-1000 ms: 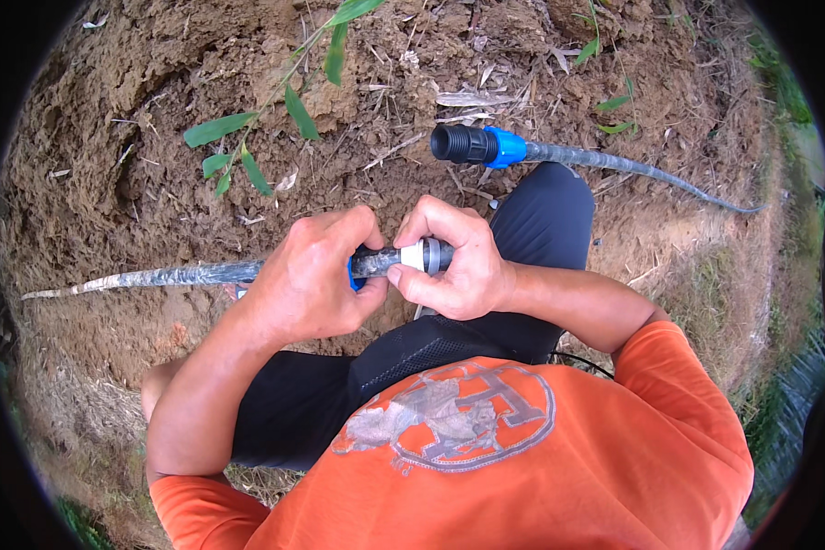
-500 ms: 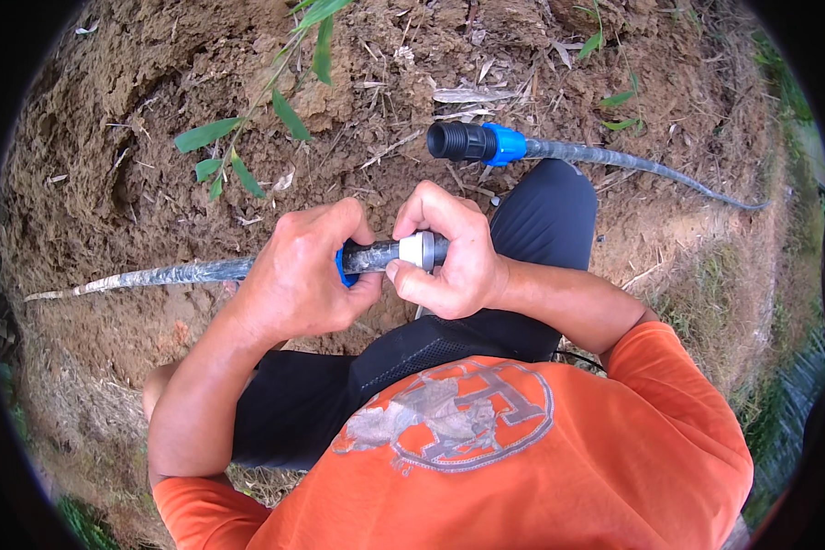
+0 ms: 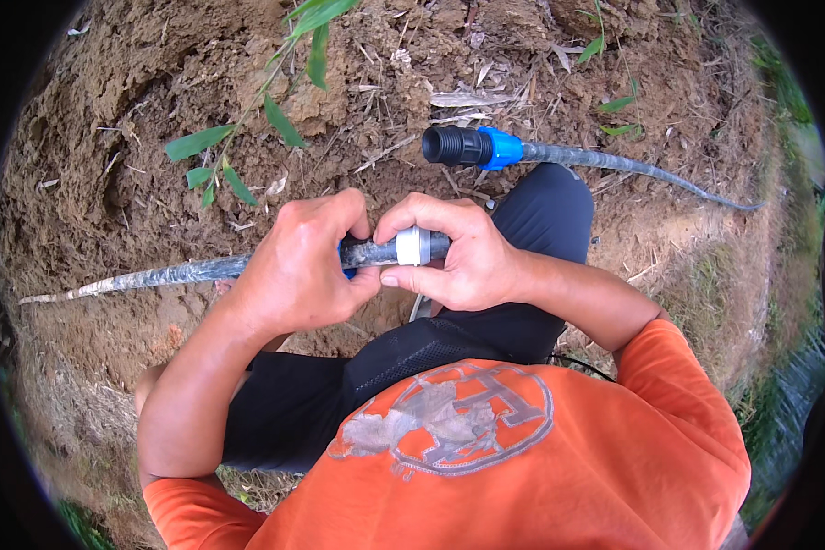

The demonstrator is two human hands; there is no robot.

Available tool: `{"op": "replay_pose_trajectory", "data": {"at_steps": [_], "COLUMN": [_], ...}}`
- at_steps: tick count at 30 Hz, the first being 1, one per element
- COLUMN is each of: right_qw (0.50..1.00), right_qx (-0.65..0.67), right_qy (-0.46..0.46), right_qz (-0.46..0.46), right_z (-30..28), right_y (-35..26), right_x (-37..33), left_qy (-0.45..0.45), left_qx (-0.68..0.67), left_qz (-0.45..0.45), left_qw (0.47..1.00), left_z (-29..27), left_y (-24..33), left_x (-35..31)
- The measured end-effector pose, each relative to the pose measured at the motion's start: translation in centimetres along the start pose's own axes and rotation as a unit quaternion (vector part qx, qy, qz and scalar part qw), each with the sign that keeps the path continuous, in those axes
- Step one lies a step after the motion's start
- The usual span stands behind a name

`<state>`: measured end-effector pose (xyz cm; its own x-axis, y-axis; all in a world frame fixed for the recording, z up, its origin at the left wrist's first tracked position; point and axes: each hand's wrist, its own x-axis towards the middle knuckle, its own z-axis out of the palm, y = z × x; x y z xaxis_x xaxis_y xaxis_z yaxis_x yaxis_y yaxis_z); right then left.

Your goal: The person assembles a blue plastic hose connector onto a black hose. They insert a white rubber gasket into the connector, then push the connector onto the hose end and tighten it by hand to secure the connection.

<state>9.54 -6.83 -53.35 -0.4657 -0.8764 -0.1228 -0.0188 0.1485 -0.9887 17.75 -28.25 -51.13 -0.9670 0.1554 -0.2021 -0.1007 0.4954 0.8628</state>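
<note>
A dark, mud-smeared pipe [image 3: 183,272] runs in from the left and ends in front of my body. My left hand [image 3: 298,266] is closed round it, with a blue nut [image 3: 347,273] mostly hidden under the fingers. Near the pipe's end sits a white and grey ring [image 3: 412,246]. The fingers and thumb of my right hand [image 3: 477,257] curl about this ring, above and below it, with the fingertips reaching left past it. Beyond my right hand lies a second pipe [image 3: 605,159], fitted with a black threaded coupling [image 3: 456,145] and its own blue nut [image 3: 501,148].
Brown, crumbly soil [image 3: 147,183] spreads around me, with dry leaves and twigs. A green leafy stem [image 3: 247,124] hangs over it at the upper left. My bent knee [image 3: 550,211] in dark trousers is just below the second pipe.
My right fingers and thumb have shifted left past the ring, from pinching it to reaching round it. The left hand still holds the pipe. The whole view has shifted slightly.
</note>
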Motion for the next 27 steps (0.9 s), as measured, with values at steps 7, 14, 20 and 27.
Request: {"op": "replay_pose_trajectory", "data": {"at_steps": [7,14,20,27], "right_qw": [0.997,0.994,0.992,0.981], "right_qx": [0.003,-0.056,-0.072,-0.106], "right_qy": [0.0,-0.078,-0.039,-0.06], "right_qz": [-0.077,-0.059,-0.096,-0.154], "right_z": [0.0,-1.3,-0.8,-1.0], "right_y": [0.2,0.3,0.0,0.6], "right_x": [0.8,1.3,1.6,1.9], "left_qy": [-0.003,-0.028,-0.01,-0.025], "left_qx": [-0.044,-0.041,-0.037,-0.04], "left_qz": [-0.007,-0.034,-0.027,-0.03], "left_qw": [0.999,0.998,0.999,0.998], "left_z": [-0.7,-0.4,-0.4,0.0], "left_y": [0.0,0.0,0.1,-0.2], "left_x": [0.2,0.3,0.3,0.5]}}
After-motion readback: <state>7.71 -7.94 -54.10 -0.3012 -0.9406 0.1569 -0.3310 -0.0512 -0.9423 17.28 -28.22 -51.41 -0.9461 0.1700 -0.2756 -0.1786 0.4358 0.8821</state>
